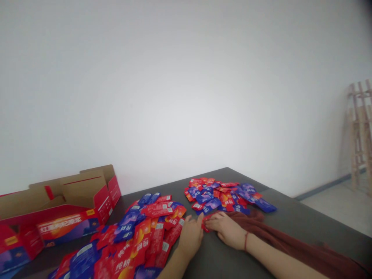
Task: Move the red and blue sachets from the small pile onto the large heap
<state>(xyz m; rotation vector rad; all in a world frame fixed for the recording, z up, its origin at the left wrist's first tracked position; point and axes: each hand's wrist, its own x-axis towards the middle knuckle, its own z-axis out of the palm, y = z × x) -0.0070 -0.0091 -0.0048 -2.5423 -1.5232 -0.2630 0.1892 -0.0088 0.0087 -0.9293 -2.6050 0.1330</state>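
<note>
Beside the large near pile of sachets [142,240], my left hand [190,236] shows its thumb and a finger apart, with nothing visible between them. A small red sachet [205,224] lies on the dark table just right of that thumb. My right hand [228,231], with a red cord at the wrist, has its fingers bent down and closed on this sachet, hiding most of it. A brown cloth [279,240] lies against the back of my right hand and runs along the forearm. Beyond both hands is a second pile of red and blue sachets [221,195].
An open red cardboard box [109,197] with a brown inside stands at the left, with a printed red and blue panel [69,228] at its front. The dark table [279,205] ends at a white wall [186,97]. A wooden rack [360,135] stands at the far right.
</note>
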